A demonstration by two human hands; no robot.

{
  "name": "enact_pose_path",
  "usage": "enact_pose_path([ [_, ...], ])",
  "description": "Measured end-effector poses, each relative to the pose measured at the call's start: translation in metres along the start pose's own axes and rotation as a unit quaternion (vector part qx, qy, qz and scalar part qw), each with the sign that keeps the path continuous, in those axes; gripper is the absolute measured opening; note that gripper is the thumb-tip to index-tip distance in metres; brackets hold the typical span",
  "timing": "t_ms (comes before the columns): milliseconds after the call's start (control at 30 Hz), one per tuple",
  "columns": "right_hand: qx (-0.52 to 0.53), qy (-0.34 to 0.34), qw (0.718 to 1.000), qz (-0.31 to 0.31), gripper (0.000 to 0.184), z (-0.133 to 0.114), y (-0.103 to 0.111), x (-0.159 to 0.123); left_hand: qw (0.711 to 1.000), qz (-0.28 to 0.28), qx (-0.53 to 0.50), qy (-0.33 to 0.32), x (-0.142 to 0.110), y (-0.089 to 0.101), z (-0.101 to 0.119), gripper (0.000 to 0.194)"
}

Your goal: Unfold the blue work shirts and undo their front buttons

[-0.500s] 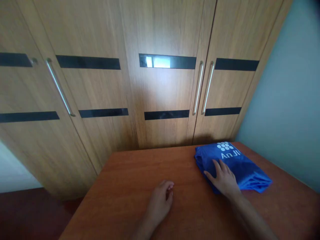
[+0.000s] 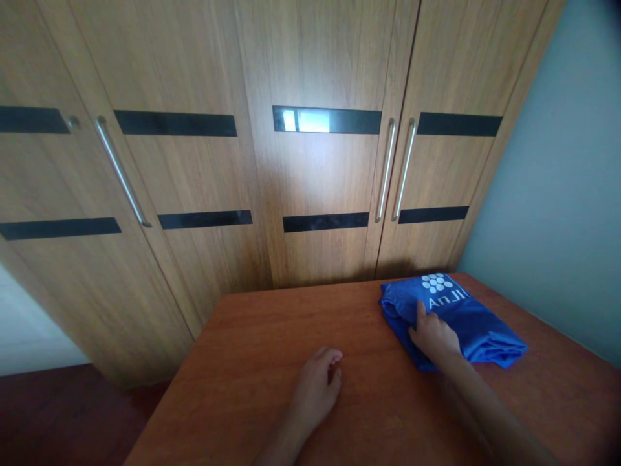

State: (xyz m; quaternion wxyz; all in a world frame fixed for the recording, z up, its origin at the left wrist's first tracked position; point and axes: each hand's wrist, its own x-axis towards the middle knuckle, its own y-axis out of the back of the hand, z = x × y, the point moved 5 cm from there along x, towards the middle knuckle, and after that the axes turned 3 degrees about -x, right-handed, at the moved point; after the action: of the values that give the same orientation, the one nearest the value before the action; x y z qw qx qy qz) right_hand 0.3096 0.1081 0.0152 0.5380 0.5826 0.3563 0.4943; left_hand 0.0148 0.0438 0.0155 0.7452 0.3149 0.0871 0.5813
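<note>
A blue, shiny folded cloth [image 2: 478,327] with a white dot pattern and white lettering lies at the right of the reddish-brown table [image 2: 252,362]. Over its near left part is my right hand [image 2: 434,336], index finger stretched forward and the other fingers bent. It holds none of the cloth that I can see; whether the fingertip presses on it is hard to tell. My left hand [image 2: 317,385] rests on the table to the left of the cloth, fingers loosely curved, a gap showing between thumb and fingers, nothing in it.
Behind the table stands a wooden wardrobe [image 2: 320,168] with dark strips and long metal handles [image 2: 385,171]. A pale blue wall [image 2: 553,213] borders the table on the right. Dark red floor [image 2: 63,414] shows at the lower left.
My right hand has gone from spread fingers on the cloth to a pointing index finger with the others bent. The left hand stays nearly still; the view has shifted slightly.
</note>
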Motion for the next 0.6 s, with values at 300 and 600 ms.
enact_pose_path([
  [300, 0.069, -0.004, 0.996, -0.057, 0.046, 0.028, 0.000, 0.034, 1.000, -0.002, -0.006, 0.004, 0.001, 0.000, -0.002, 0.025],
  [600, 0.229, -0.020, 0.973, 0.022, 0.040, 0.040, 0.060, 0.037, 0.995, 0.019, -0.091, 0.041, 0.002, -0.002, -0.011, 0.028],
])
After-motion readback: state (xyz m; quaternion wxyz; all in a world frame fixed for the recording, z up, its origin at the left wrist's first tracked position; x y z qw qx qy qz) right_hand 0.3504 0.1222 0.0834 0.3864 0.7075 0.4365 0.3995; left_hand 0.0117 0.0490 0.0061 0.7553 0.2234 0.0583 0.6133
